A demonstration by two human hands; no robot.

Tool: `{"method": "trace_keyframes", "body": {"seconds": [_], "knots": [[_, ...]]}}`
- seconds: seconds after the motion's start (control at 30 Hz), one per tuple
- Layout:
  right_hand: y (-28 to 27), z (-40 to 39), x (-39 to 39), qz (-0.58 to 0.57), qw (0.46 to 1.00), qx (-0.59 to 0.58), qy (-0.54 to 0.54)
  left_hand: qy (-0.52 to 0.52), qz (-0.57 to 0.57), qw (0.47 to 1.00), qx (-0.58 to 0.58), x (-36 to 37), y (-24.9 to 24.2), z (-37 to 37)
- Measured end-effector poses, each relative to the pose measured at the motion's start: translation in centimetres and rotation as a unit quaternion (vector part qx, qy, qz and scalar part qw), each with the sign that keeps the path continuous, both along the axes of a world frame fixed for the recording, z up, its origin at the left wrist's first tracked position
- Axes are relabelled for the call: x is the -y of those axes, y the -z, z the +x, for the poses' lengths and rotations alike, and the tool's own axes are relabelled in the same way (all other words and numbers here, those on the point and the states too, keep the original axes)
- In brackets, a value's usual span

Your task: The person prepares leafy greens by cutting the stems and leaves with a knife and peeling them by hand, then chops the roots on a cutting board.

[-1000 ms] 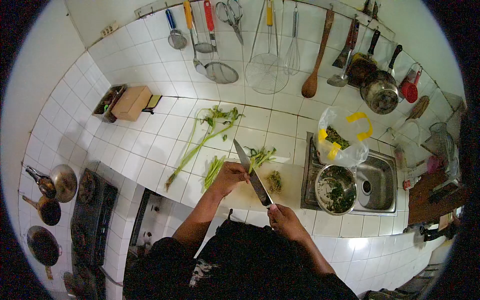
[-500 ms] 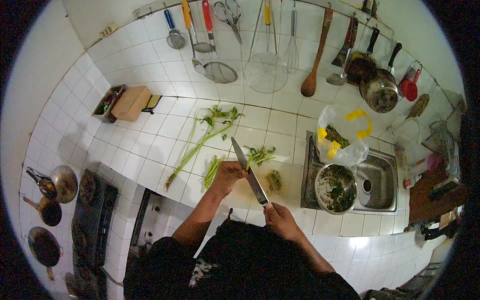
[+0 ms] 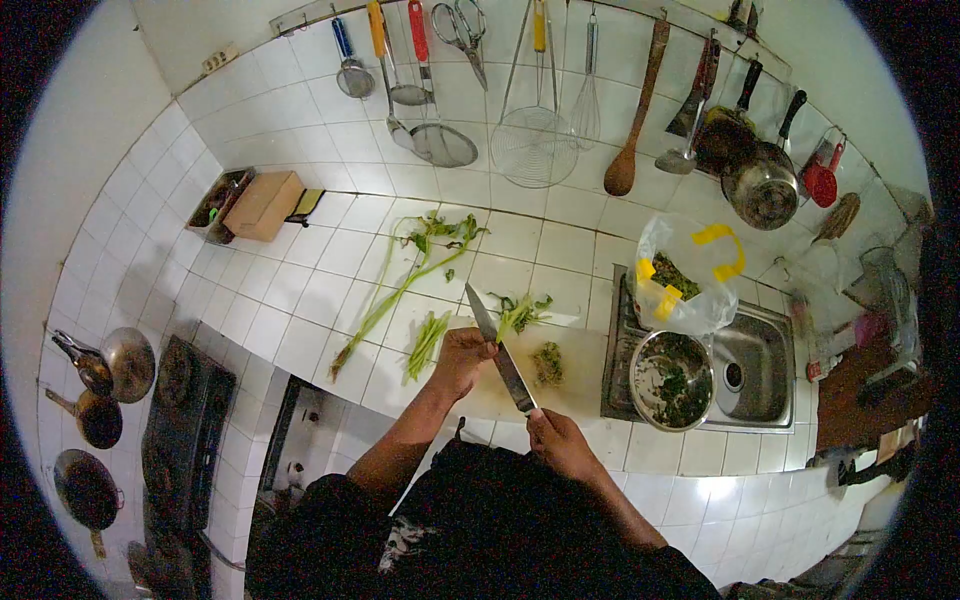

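Note:
My right hand (image 3: pixel 562 443) is closed round the handle of a kitchen knife (image 3: pixel 513 376), whose long blade slants up to the left over the white cutting board (image 3: pixel 592 365). Close beside the blade is my left hand (image 3: pixel 463 361), its fingers drawn together; what they pinch, if anything, is hidden. Cut green stems (image 3: pixel 429 345) lie just left of that hand. Leafy green pieces (image 3: pixel 521 312) rest beyond the blade, and a small pile of chopped greens (image 3: pixel 547 364) sits to its right. Long leafy stalks (image 3: pixel 400 290) with a brownish root end stretch across the tiles farther left.
Right of the board, a metal bowl (image 3: pixel 673 380) with chopped greens stands at the sink (image 3: pixel 760 375). Behind it is a plastic bag (image 3: pixel 688 272) holding greens. Utensils, including a wooden spoon (image 3: pixel 620 172), hang on the wall. A stove (image 3: pixel 190 450) stands at left.
My left hand has shifted very slightly, staying by the blade. The knife and my right hand are nearly where they were. The whole view has moved a little.

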State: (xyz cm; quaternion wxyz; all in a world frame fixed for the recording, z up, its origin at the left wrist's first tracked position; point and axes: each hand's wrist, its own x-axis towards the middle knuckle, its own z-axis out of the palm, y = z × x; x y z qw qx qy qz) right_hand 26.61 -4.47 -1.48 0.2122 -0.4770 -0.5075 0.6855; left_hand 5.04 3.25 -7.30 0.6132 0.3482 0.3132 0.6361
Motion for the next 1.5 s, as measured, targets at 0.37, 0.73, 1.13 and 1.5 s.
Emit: {"method": "trace_keyframes", "body": {"seconds": [0.37, 0.73, 1.13, 1.5], "knots": [[2.4, 1.2, 0.8, -0.005, 1.0, 0.004, -0.003, -0.004, -0.052, 0.998, -0.025, 0.0, 1.7, 0.3], [1.0, 0.0, -1.0, -0.043, 0.999, -0.03, -0.007, -0.03, -0.073, 0.997, -0.019, -0.1, 0.3, 0.1], [-2.0, 0.7, -2.8, -0.064, 0.996, -0.036, 0.059, -0.104, -0.143, 0.963, -0.205, 1.0, 2.3, -4.3], [-0.9, 1.1, -2.3, -0.068, 0.996, 0.003, 0.062, -0.277, -0.152, 0.809, -0.495, 2.0, 10.1, -11.8]]}}
